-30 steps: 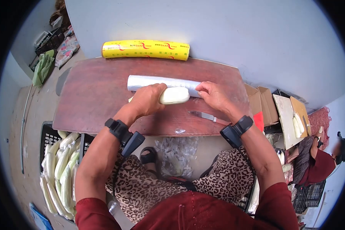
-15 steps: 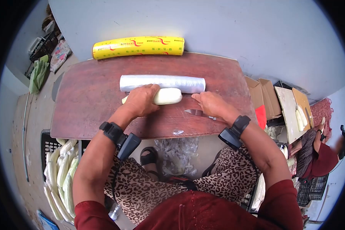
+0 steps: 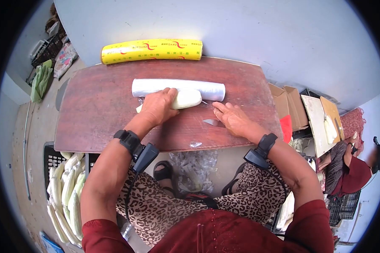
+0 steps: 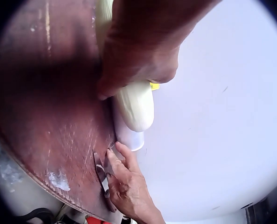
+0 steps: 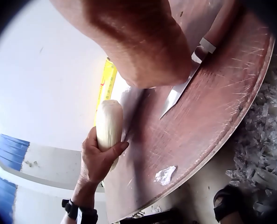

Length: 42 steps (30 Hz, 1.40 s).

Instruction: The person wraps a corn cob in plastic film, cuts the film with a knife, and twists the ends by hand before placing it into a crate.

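Observation:
My left hand (image 3: 158, 107) grips a pale husked corn cob (image 3: 187, 98) just in front of a roll of clear film (image 3: 211, 89). In the right wrist view its thumb and fingers wrap the cob (image 5: 109, 122). My right hand (image 3: 235, 121) is beside the cob's right end, fingers extended, low over the table; a thin strip of film seems to run from the roll toward its fingertips. Under that hand lies a knife, its blade (image 3: 213, 122) showing; the right wrist view shows the knife (image 5: 174, 97) flat on the wood, not held.
A yellow printed roll (image 3: 152, 50) lies at the back of the red-brown table (image 3: 93, 105), against the wall. Crates of corn (image 3: 65, 185) stand below left, cardboard boxes (image 3: 297, 107) at right. A film scrap (image 3: 196, 144) is near the front edge. Another person sits far right.
My right hand has come away from the roll's right end, down toward the table and over the knife. My left hand still grips the cob, which has shifted slightly left in view.

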### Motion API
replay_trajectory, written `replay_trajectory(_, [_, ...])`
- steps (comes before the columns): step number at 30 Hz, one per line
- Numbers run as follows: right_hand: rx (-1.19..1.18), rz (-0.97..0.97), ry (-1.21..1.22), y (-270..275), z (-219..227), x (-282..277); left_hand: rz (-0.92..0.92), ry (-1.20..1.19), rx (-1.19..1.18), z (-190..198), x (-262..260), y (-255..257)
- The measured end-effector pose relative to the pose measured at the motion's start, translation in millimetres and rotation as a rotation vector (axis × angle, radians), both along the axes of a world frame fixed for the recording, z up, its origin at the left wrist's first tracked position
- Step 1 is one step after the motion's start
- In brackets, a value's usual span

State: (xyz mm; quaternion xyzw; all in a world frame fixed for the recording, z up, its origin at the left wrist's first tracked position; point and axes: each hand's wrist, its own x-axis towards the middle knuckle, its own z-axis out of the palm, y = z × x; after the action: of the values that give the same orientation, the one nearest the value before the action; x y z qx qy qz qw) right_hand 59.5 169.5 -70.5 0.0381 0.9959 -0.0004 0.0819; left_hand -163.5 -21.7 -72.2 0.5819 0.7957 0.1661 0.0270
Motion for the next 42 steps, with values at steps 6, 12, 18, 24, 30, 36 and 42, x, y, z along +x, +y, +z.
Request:
replay_trajectory(6, [-0.022, 0.024, -0.024, 2, -3, -1, -0.035, 0.002, 0.012, -3, 2, -5])
replay_trajectory(12, [-0.072, -0.034, -0.131, -1, 11, -4, -0.046, -0.053, -0.071, 0, 6, -10])
replay_trajectory(18, [-0.106, 0.007, -0.03, 4, 6, -4, -0.188, 0.032, -0.002, -8, 16, -6])
replay_trajectory(24, [-0.098, 0.02, 0.002, 5, 5, -5, -0.128, 0.0, -0.052, -5, 13, 5])
replay_trajectory(30, [-0.108, -0.014, -0.027, 4, 9, -9, -0.14, 0.011, -0.075, -12, 7, 15])
replay_trajectory(36, [-0.128, -0.053, -0.098, 3, 18, -13, -0.189, 0.044, -0.096, -4, 6, 21])
replay_trajectory(42, [-0.137, -0.066, -0.124, 6, 16, -15, -0.237, 0.081, -0.051, -8, 8, 25])
